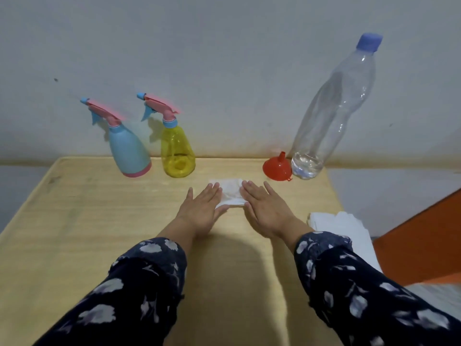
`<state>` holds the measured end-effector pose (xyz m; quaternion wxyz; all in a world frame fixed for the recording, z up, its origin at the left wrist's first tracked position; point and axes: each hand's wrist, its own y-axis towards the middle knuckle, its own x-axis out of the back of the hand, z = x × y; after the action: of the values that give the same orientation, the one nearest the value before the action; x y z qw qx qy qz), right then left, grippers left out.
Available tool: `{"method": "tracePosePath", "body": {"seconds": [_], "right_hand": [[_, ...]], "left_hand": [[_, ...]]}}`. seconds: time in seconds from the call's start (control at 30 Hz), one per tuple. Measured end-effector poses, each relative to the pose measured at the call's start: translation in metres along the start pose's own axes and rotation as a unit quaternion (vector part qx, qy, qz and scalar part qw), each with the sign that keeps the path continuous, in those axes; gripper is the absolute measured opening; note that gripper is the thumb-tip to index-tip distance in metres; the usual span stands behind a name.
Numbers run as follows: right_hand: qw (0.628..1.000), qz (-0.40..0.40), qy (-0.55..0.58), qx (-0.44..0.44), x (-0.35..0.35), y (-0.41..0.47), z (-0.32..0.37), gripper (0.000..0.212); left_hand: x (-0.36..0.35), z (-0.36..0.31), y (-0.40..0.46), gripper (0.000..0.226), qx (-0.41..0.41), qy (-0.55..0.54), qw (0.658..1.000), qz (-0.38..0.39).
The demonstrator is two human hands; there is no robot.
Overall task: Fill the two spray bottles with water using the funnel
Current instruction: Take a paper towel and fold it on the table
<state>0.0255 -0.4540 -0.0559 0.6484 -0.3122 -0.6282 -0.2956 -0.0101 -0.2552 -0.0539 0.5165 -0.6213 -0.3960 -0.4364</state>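
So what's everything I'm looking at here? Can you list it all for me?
blue spray bottle: one, pale blue with pink base and pink trigger head, back left of the table, head screwed on
yellow spray bottle: one, clear yellow with pink trigger head, just right of the blue one
funnel: one, red, upside down at back right, beside the water bottle
water bottle: one, clear with blue cap, back right, only a little water at the bottom
tissue: one, white, mid-table between the hands
white cloth: one pile, right table edge
table: one, light wood
sleeves: two, dark blue with pale print
left hand: flat on the tissue's left edge
right hand: flat on its right edge
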Motion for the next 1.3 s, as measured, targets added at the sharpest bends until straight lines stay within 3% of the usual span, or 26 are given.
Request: {"method": "tracePosePath", "body": {"seconds": [0.1,0.23,0.57,0.77,1.3], "right_hand": [[1.0,0.019,-0.006,0.011,-0.008,0.03,-0.018,0.056],[0.999,0.03,-0.006,0.014,-0.016,0.055,-0.034,0.062],[0.999,0.035,0.009,0.008,-0.018,0.048,-0.031,0.053],[0.999,0.03,0.016,0.013,-0.025,0.008,-0.011,0.068],[0.998,0.037,0.039,-0.04,-0.033,-0.16,0.096,0.076]], "left_hand": [[0.004,0.007,0.03,0.061,0.018,-0.019,1.0,0.011],[0.007,0.012,0.056,0.061,0.023,-0.015,1.0,0.009],[0.001,0.005,0.054,0.057,0.014,-0.027,1.0,0.002],[-0.009,-0.01,0.017,0.056,-0.003,-0.05,0.999,0.013],[-0.068,-0.053,-0.152,0.057,-0.082,-0.041,0.996,0.021]]}}
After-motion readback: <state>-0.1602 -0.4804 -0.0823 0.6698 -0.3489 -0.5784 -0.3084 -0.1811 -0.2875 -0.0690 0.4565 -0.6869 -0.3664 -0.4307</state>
